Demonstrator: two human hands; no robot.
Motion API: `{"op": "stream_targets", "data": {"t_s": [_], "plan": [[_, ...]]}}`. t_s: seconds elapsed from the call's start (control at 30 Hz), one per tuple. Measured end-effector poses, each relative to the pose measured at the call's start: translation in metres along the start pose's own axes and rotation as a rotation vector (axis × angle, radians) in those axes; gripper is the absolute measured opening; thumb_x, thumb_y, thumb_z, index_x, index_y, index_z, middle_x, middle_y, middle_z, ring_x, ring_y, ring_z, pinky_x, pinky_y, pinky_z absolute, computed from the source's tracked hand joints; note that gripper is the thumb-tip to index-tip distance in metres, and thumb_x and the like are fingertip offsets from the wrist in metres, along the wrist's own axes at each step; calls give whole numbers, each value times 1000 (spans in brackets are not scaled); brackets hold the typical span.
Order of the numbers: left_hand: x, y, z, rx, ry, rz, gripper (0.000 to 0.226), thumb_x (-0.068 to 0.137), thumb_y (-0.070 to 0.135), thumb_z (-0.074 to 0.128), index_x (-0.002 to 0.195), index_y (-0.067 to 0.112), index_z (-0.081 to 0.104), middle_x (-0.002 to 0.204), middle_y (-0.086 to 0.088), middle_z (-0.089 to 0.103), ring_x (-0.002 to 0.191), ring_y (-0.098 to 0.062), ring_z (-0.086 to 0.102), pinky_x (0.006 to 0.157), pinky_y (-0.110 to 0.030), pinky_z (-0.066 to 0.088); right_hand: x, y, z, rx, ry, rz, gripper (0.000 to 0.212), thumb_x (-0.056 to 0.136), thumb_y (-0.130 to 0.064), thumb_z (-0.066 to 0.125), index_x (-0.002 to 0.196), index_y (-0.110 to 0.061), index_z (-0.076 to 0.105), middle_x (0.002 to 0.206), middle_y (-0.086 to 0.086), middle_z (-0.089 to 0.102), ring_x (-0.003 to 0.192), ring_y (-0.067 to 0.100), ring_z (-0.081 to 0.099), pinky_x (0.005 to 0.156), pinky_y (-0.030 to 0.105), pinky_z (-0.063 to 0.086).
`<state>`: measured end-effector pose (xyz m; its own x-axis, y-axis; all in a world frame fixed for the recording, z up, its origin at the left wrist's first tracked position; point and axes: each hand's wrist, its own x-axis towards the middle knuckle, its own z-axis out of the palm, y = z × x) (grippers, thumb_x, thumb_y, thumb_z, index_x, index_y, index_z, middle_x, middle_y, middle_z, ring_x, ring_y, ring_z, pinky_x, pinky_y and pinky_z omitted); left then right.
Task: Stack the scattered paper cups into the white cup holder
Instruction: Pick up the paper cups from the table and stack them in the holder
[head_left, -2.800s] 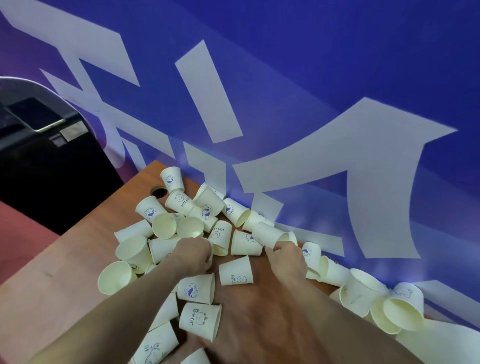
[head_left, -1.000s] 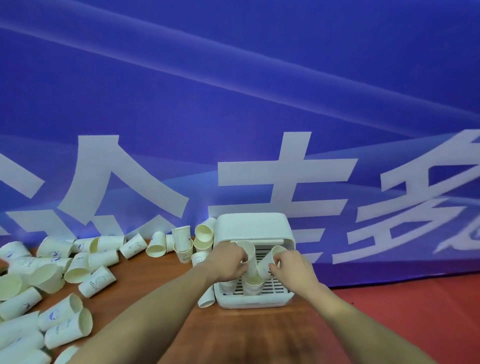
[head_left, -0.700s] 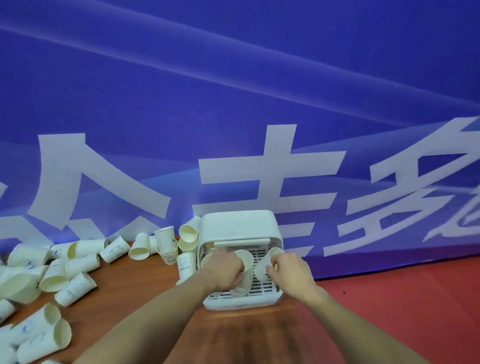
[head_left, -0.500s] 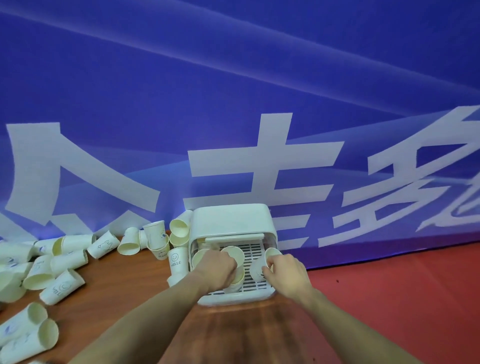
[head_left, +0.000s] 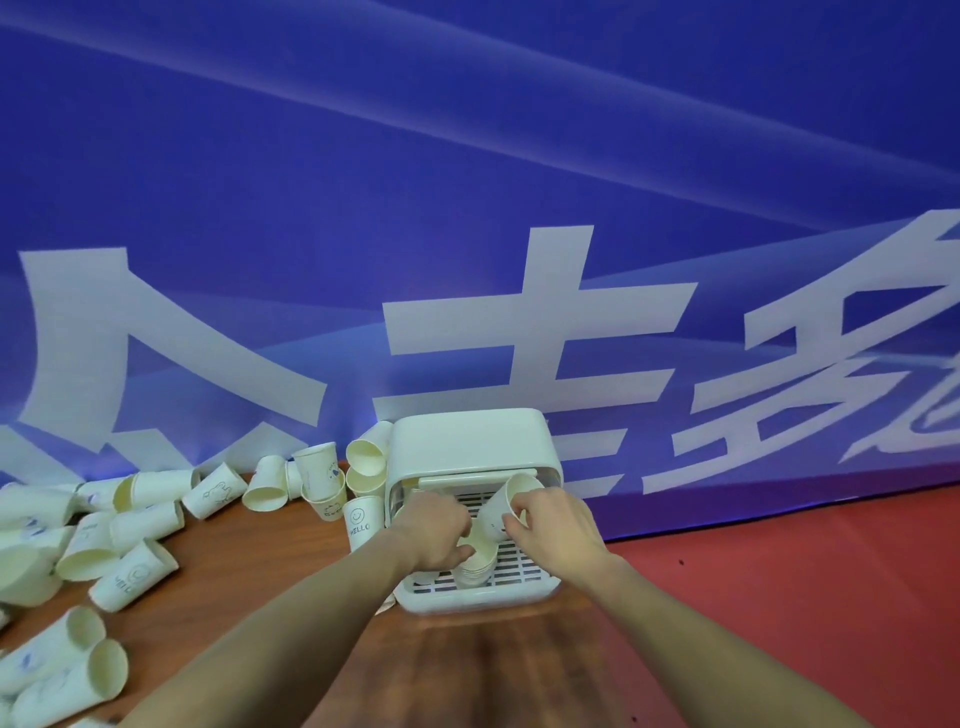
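The white cup holder (head_left: 470, 444) stands at the right end of the wooden table, its front open over a slotted tray. A short stack of paper cups (head_left: 475, 564) stands upright on that tray. My left hand (head_left: 434, 532) rests on the stack's left rim, fingers curled around the top cup. My right hand (head_left: 553, 522) grips a single paper cup (head_left: 506, 506), tilted with its mouth up and to the right, just above and right of the stack.
Several loose paper cups (head_left: 135, 571) lie scattered across the left of the table (head_left: 249, 597). A few stand upright beside the holder, one marked HELLO (head_left: 359, 522). A blue banner (head_left: 467, 208) rises right behind. Red floor (head_left: 779, 597) lies beyond the table's right edge.
After gathering cups from the pile, both hands came to the holder. My left hand has pressed its cup down onto the stack; my right hand has lifted and tilted its cup.
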<state>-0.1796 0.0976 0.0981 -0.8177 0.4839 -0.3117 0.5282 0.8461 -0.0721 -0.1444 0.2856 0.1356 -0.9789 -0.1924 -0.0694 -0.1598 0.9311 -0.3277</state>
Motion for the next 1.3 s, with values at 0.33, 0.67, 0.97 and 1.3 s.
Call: {"op": "stream_targets", "data": {"t_s": [0.33, 0.67, 0.97, 1.3], "plan": [[-33, -29, 13, -78, 26, -96, 38, 93, 47, 51, 117, 23, 67, 111, -4, 69, 105, -26, 62, 82, -33, 46, 14, -23, 24, -199, -123, -162, 26, 93, -33, 47, 78, -14, 57, 85, 9, 65, 86, 31, 61, 71, 36, 39], [-52, -49, 37, -154, 68, -128, 45, 96, 45, 46, 134, 26, 56, 116, -8, 68, 107, -28, 62, 81, -33, 46, 29, -30, 71, -488, -291, -298, 21, 97, -19, 49, 107, -14, 66, 110, 8, 66, 103, 32, 63, 71, 33, 38], [-64, -63, 32, -141, 120, -103, 38, 97, 43, 46, 130, 25, 51, 96, -7, 70, 91, -29, 64, 66, -32, 35, 35, -37, 79, -379, -317, -259, 39, 94, -50, 51, 108, -16, 64, 112, 5, 64, 104, 28, 62, 74, 33, 38], [-95, -108, 20, -175, 168, -196, 33, 91, 48, 52, 112, 23, 53, 97, -2, 67, 92, -25, 62, 70, -33, 40, 57, -112, 50, -307, -156, -382, 37, 95, -51, 45, 99, -20, 66, 101, 4, 67, 97, 28, 63, 75, 34, 44]]}}
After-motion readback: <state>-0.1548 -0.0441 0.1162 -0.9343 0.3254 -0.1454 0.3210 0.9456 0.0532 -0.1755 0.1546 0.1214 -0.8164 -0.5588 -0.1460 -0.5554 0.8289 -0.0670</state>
